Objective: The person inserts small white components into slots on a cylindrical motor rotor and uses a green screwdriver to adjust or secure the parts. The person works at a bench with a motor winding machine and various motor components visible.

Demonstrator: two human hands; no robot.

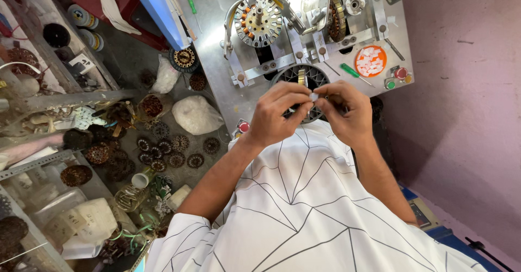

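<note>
Both hands (282,114) (342,112) pinch small white slip (313,96).

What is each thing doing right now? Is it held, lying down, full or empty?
Left hand: pinching a small white piece.
Right hand: pinching the same piece.
Small white piece: held between both hands.
Dark slotted ring: lying flat, partly hidden.
Orange lid: holding white pieces.
Wound ring: mounted on the machine.
Green screwdriver: lying unused.

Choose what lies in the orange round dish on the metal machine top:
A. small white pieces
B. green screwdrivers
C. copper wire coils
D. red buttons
A: the orange round dish holds a heap of small white pieces; a green-handled screwdriver lies beside it, not in it.
</note>
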